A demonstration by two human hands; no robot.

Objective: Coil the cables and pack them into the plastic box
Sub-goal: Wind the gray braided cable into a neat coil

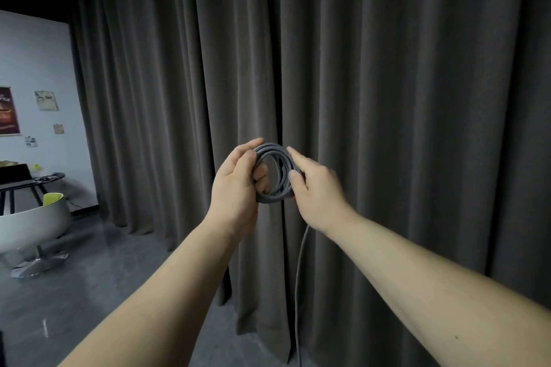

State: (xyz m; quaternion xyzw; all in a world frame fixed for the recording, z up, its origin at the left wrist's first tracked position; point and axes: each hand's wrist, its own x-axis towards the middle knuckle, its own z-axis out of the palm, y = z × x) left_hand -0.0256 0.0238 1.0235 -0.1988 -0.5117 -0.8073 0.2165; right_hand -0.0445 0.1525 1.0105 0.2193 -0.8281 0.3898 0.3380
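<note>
The coil of grey braided cable (272,173) is held up at chest height in front of the dark curtain (387,68), between both hands; on its left side the left hand (238,176) is closed round the stacked loops, thumb over the near face and fingers curled through the opening; on its right side the right hand (313,185) pinches the loops between thumb and fingers, and from beneath this grip the loose tail (299,277) is seen hanging straight down towards the floor (89,292). The winding is judged to be well on but not finished, since a long tail is left; each new turn is best laid flat against the last and kept to the same width, the left grip being kept firm so that the stack does not spring apart, while the tail is fed up through the right hand without twist. Far to the left of the grip a white chair (32,217) and a dark table (29,182) stand well apart from the hands; behind the grip the curtain hangs near, so the loops are better swung towards the body; below the grip the room is open; the plastic box is not in view.
</note>
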